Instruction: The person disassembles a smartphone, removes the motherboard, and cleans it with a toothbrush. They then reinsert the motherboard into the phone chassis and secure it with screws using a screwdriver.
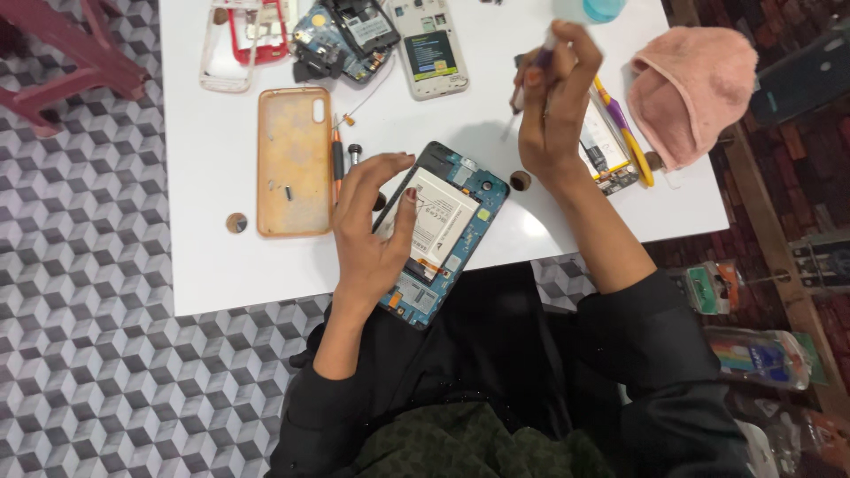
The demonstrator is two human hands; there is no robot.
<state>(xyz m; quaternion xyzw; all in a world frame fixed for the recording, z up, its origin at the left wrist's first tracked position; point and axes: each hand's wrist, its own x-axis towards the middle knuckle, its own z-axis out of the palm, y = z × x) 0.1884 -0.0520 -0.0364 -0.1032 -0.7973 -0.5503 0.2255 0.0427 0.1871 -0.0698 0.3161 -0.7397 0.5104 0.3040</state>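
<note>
— Holding anything with the left hand?

— Yes, it grips the opened phone at the near edge of the white table, thumb pressed on the white battery, fingers curled over the left side.

— And the right hand?

— Raised above the table, closed around a slim tool with a purple handle; its tip is hard to make out.

— What lies around?

— An orange phone case just left of the left hand, with a small screwdriver beside it. Farther back, a second opened phone and a red frame. A pink cloth sits at the right edge.
</note>
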